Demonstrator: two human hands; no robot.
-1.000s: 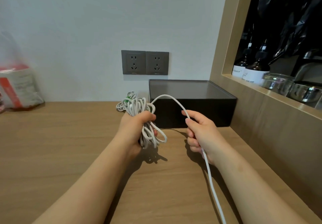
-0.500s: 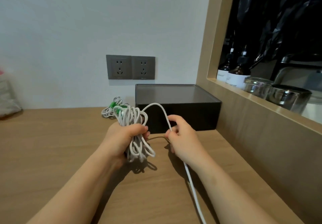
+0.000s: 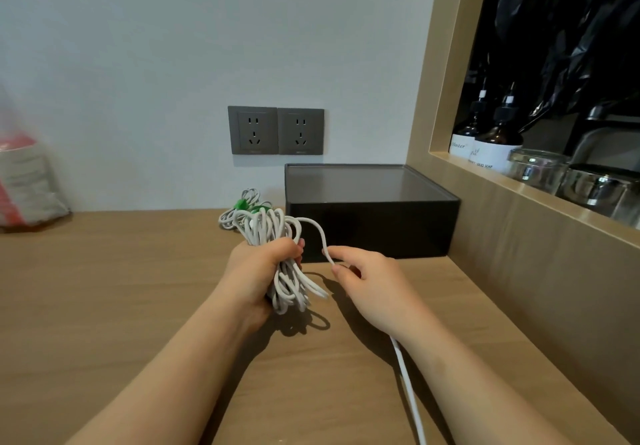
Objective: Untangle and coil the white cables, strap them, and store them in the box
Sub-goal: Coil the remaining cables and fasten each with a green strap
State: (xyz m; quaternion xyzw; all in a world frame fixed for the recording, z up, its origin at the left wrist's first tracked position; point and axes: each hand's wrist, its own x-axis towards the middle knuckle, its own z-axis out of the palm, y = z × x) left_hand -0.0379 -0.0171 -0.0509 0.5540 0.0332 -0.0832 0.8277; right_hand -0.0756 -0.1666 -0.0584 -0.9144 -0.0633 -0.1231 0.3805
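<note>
The wooden desk (image 3: 104, 306) is running wide with a smooth, matte grain. It is meeting a pale wall (image 3: 173, 46) at the back and a wooden panel (image 3: 554, 288) on the right, and open surface is lying to the left of the arms and in front of them. A shelf (image 3: 519, 185) recessed in that panel is holding two dark pump bottles (image 3: 491, 139) with white labels and two round glass jars (image 3: 536, 171). A black rectangular box (image 3: 372, 233) is sitting in the back right corner of the desk, just beside the panel. Its flat lid is lying on top, so its contents are hidden. A blurred red and white bag (image 3: 24, 181) is resting at the far left edge, and two grey sockets (image 3: 276, 131) are sitting on the wall above the box. In front of the box, the left grip (image 3: 263, 268) is closing its curled fingers round the middle of a coil of white cable (image 3: 266, 230), whose loops are spilling out above and below the fist, above the desk. The right grip (image 3: 370, 282), close beside it, is pinching the same cable between thumb and fingers where it is arching out of the coil. The free length (image 3: 408, 385) is trailing past the right wrist and off the near edge. Behind the coil, a smaller bundle (image 3: 228, 217) is lying on the desk near the wall, bound with a green strap (image 3: 241, 204).
</note>
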